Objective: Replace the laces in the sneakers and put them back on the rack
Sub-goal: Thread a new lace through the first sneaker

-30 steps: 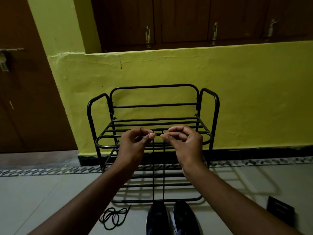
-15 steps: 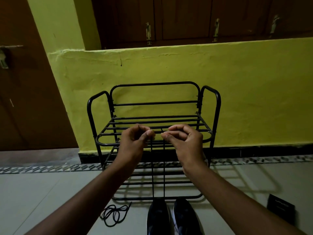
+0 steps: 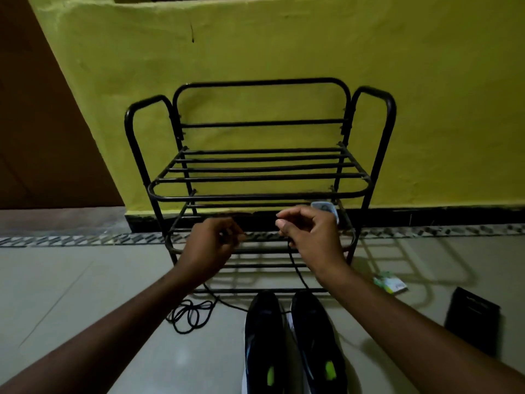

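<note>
Right hand (image 3: pixel 309 237): fingers pinch thin black lace (image 3: pixel 295 265), which drops to the black sneakers (image 3: pixel 264 331) on the tiled floor by the black tubular metal rack (image 3: pixel 255 196). Left hand (image 3: pixel 210 245): fingers curled, apparently pinching the other end. Level both ends, keep tension, then thread eyelets.

Mid-frame, the left grip (image 3: pixel 211 243) and right grip (image 3: pixel 309 237) each pinch a thin black lace (image 3: pixel 296 268) trailing toward 6 o'clock to two black white-soled sneakers (image 3: pixel 265 322), with a black tubular metal rack (image 3: pixel 261 197) at 12 o'clock.
</note>
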The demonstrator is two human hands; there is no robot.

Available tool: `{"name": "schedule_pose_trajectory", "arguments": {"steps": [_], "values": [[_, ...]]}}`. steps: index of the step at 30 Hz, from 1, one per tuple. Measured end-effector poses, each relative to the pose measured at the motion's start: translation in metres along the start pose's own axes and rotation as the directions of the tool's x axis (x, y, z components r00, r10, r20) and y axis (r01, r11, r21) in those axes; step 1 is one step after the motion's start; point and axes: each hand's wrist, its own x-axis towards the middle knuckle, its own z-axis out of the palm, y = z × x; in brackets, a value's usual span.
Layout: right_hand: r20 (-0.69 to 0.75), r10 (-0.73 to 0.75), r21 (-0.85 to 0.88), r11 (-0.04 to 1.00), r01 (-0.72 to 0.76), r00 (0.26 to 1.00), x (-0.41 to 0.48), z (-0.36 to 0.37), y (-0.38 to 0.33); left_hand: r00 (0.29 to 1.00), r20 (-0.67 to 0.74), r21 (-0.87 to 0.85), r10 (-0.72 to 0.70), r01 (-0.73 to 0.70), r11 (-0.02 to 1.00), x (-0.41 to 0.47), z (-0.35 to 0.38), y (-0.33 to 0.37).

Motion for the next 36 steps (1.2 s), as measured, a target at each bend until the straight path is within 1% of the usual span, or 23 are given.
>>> {"name": "schedule_pose_trajectory", "arguments": {"steps": [2, 5, 7, 11, 13, 15, 16, 18, 20, 21, 22, 25, 27, 29, 31, 32, 34, 36], "values": [[0.035, 0.012, -0.032, 0.999, -0.011, 0.999, -0.003, 0.002, 0.022, 0.999, 0.036, 0.065, -0.036, 0.033, 0.997, -0.005, 0.014, -0.021], [0.065, 0.081, -0.074, 0.994, -0.076, 0.995, -0.012, 0.006, 0.062, 0.984, 0.137, 0.143, -0.116, 0.096, 0.985, -0.018, 0.045, -0.057], [0.076, 0.122, -0.091, 0.989, -0.115, 0.99, -0.019, 0.006, 0.084, 0.969, 0.175, 0.195, -0.173, 0.138, 0.971, -0.028, 0.063, -0.073], [0.127, 0.196, -0.164, 0.971, -0.175, 0.972, -0.031, 0.005, 0.129, 0.921, 0.277, 0.226, -0.274, 0.214, 0.95, -0.044, 0.102, -0.114], [0.143, 0.236, -0.203, 0.957, -0.205, 0.961, -0.039, 0.005, 0.148, 0.909, 0.293, 0.219, -0.298, 0.24, 0.946, -0.054, 0.121, -0.13], [0.15, 0.275, -0.241, 0.942, -0.235, 0.95, -0.046, 0.006, 0.163, 0.926, 0.242, 0.158, -0.29, 0.257, 0.953, -0.067, 0.134, -0.133], [0.151, 0.287, -0.262, 0.935, -0.241, 0.946, -0.048, 0.006, 0.169, 0.938, 0.201, 0.094, -0.284, 0.27, 0.958, -0.073, 0.138, -0.132], [0.162, 0.299, -0.306, 0.921, -0.24, 0.94, -0.053, 0.007, 0.181, 0.938, 0.146, -0.096, -0.313, 0.329, 0.94, -0.087, 0.143, -0.124], [0.176, 0.318, -0.343, 0.907, -0.245, 0.932, -0.058, 0.008, 0.188, 0.933, 0.157, -0.242, -0.323, 0.354, 0.903, -0.101, 0.142, -0.112], [0.18, 0.333, -0.351, 0.901, -0.256, 0.925, -0.061, 0.009, 0.191, 0.933, 0.188, -0.255, -0.308, 0.349, 0.902, -0.108, 0.141, -0.109], [0.181, 0.346, -0.351, 0.897, -0.268, 0.921, -0.063, 0.011, 0.193, 0.932, 0.229, -0.236, -0.28, 0.332, 0.913, -0.114, 0.14, -0.106], [0.183, 0.353, -0.374, 0.888, -0.267, 0.918, -0.069, 0.019, 0.193, 0.924, 0.332, -0.065, -0.191, 0.224, 0.972, -0.118, 0.145, -0.103], [0.207, 0.344, -0.389, 0.888, -0.246, 0.916, -0.073, 0.024, 0.193, 0.927, 0.327, 0.012, -0.182, 0.188, 0.982, -0.114, 0.152, -0.1], [0.228, 0.347, -0.412, 0.881, -0.233, 0.91, -0.076, 0.03, 0.196, 0.936, 0.253, 0.048, -0.246, 0.241, 0.969, -0.111, 0.158, -0.096], [0.236, 0.355, -0.441, 0.869, -0.226, 0.905, -0.079, 0.035, 0.201, 0.917, 0.148, 0.014, -0.37, 0.372, 0.928, -0.112, 0.164, -0.095], [0.236, 0.357, -0.447, 0.866, -0.225, 0.904, -0.08, 0.038, 0.203, 0.888, 0.112, -0.036, -0.446, 0.452, 0.891, -0.114, 0.166, -0.095], [0.238, 0.356, -0.456, 0.862, -0.22, 0.904, -0.082, 0.042, 0.205, 0.793, 0.115, -0.197, -0.599, 0.609, 0.768, -0.116, 0.169, -0.098], [0.252, 0.36, -0.474, 0.855, -0.21, 0.898, -0.081, 0.046, 0.206, 0.7, 0.172, -0.367, -0.693, 0.698, 0.614, -0.118, 0.17, -0.099]]}}
